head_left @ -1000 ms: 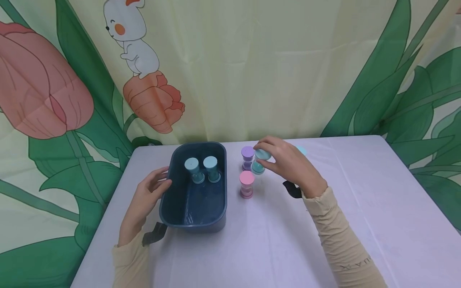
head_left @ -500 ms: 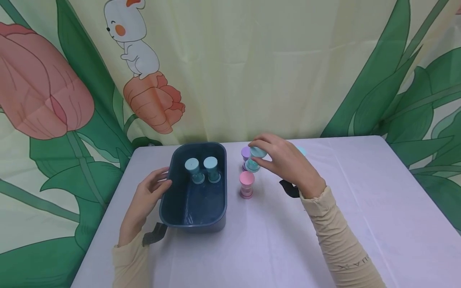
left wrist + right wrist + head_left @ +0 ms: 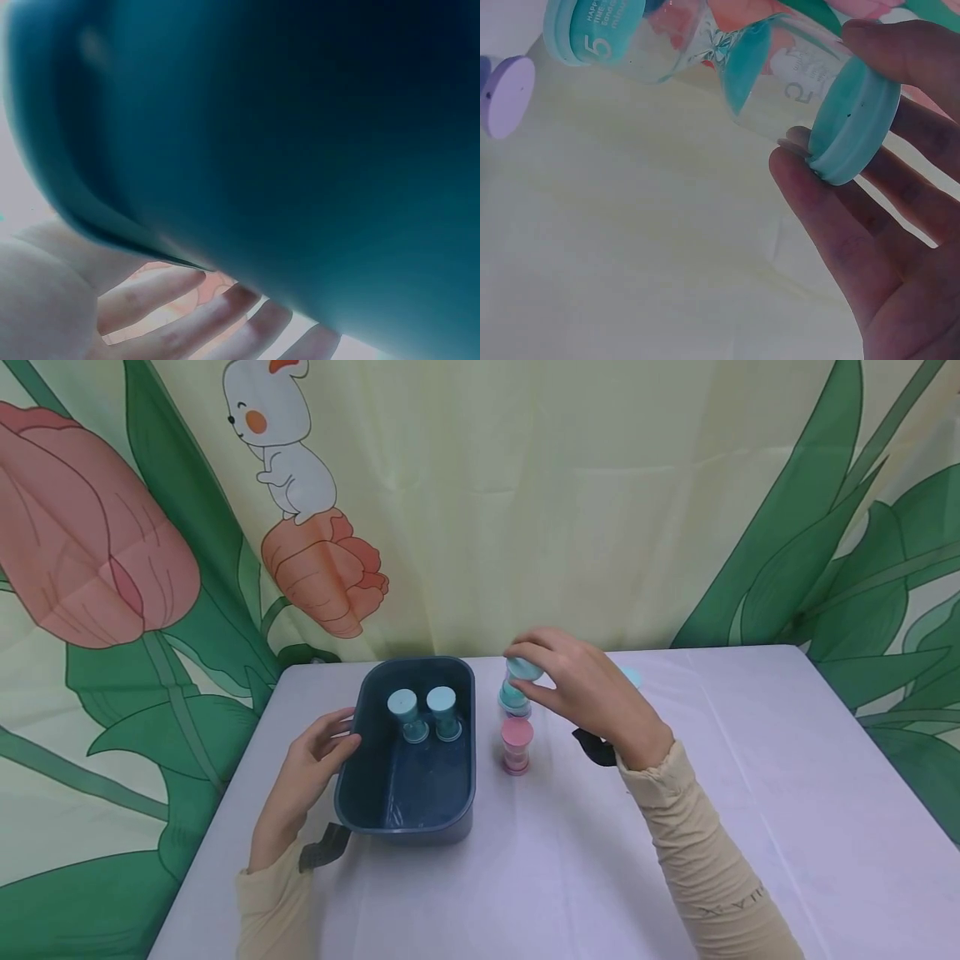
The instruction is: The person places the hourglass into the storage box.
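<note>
My right hand (image 3: 581, 685) pinches the top cap of a teal sand timer (image 3: 514, 693) between thumb and fingers, just right of the bin. In the right wrist view this sand timer (image 3: 739, 67) has clear bulbs, teal sand and a "5" on its cap. My left hand (image 3: 311, 777) rests its fingertips against the left side of a dark blue bin (image 3: 405, 835); the left wrist view shows the fingers (image 3: 180, 330) spread along its outer wall. Two teal sand timers, one left (image 3: 407, 717) and one right (image 3: 445, 714), stand inside the bin's far half.
A pink sand timer (image 3: 516, 746) stands on the white-covered table (image 3: 570, 877) in front of the held one. A purple cap (image 3: 510, 97) shows in the right wrist view. Another teal top (image 3: 632, 677) peeks out behind my right hand. A printed curtain (image 3: 487, 527) hangs behind.
My right hand has moved left with the teal sand timer, which now covers the purple one in the head view. My left hand and the bin have stayed in place.
</note>
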A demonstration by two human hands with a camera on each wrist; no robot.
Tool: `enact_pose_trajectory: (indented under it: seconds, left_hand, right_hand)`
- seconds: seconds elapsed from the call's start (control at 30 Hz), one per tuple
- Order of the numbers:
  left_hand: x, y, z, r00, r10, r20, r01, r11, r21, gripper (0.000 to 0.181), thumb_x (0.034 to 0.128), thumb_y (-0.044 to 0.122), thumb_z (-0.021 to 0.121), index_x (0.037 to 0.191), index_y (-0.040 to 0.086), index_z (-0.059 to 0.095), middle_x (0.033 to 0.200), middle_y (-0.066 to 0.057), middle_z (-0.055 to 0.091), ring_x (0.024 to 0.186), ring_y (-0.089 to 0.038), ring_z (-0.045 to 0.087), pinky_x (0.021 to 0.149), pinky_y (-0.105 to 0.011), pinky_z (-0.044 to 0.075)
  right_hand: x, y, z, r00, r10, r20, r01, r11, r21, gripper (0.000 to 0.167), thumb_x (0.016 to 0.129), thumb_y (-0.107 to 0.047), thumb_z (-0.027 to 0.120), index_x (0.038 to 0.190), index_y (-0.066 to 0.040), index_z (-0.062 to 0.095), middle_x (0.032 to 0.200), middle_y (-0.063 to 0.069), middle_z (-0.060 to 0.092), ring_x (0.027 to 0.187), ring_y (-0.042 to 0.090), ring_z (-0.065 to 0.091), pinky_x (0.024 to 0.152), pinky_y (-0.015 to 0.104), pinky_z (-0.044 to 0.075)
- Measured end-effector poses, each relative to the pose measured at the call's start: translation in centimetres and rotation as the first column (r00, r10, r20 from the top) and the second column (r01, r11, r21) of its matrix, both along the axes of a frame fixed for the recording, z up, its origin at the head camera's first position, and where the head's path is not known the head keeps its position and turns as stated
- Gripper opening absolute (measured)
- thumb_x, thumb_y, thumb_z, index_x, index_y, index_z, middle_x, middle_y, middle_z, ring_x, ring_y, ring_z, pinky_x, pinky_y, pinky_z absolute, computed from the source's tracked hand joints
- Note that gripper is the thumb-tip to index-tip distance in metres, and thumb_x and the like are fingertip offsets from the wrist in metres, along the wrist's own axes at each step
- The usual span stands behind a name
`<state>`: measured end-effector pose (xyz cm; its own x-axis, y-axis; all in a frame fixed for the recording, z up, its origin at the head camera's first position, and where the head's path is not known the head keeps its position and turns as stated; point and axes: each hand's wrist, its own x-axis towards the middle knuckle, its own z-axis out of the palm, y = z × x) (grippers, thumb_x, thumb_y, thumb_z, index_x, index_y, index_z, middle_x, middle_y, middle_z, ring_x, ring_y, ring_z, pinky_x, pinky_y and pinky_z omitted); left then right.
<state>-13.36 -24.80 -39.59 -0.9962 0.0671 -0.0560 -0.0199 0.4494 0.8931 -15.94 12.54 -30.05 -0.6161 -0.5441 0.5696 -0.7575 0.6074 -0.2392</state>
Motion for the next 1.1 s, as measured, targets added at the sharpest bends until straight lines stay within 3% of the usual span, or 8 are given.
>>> enact_pose_trajectory:
  seconds: [0.53,1.1]
  left_hand:
    - [0.0,-0.1,0.1,1.000,-0.003,0.011,0.003,1.000,0.001,0.061,0.0976,0.042,0.061,0.150,0.017,0.041,0.147,-0.016,0.048,0.132,-0.036,0.050,0.102,-0.058,0.046]
    - [0.0,0.0,0.2,1.000,-0.004,0.002,0.004,1.000,-0.004,0.060,0.0980,0.041,0.061,0.150,0.017,0.041,0.147,-0.016,0.049,0.132,-0.036,0.050,0.101,-0.058,0.047]
  right_hand:
    - [-0.5,-2.4,1.0,0.995,0.090,-0.047,-0.089,0.996,0.010,0.032,0.085,-0.012,0.079,0.115,-0.005,0.069,0.110,0.006,0.067,0.104,0.021,0.063,0.087,0.033,0.055]
    - [-1.2,-4.8,1.0,0.989,0.137,-0.051,-0.135,0.990,0.034,0.035,0.084,-0.013,0.080,0.116,-0.003,0.069,0.109,0.007,0.067,0.101,0.019,0.064,0.085,0.030,0.055]
